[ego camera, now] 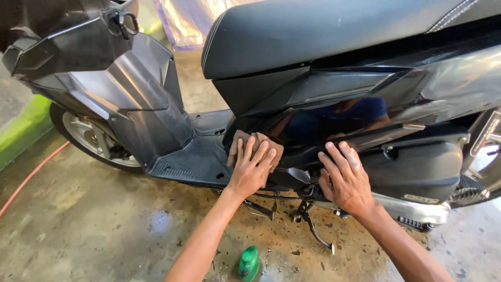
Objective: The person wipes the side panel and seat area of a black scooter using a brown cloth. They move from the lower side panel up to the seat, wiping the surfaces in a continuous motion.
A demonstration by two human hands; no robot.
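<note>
A brown cloth (254,143) sits near the middle of the frame, pressed against the dark side panel (313,125) of a black scooter (292,36), just where the panel meets the footboard (193,162). The left hand (250,169) lies on top of the cloth with its fingers spread and flat, pressing it to the panel rather than closing around it. Just to the right of it, the right hand (344,180) rests open and empty on the lower edge of the same panel, fingers pointing up, apart from the cloth.

The glossy panel reflects a blue shape above the hands. Over it, across the upper middle and right of the frame, runs the black seat (323,26). To the upper left stands the front leg shield (120,78), with the front wheel (86,136) behind it at the left edge. Below the hands the kickstand (315,232) slants down to the wet concrete floor (94,219). A footrest (417,222) sticks out at the lower right. A green bottle (249,263) stands on the floor at the bottom centre, between the two forearms. A red hose (31,175) crosses the floor at the left, and a green kerb (21,130) runs beside it.
</note>
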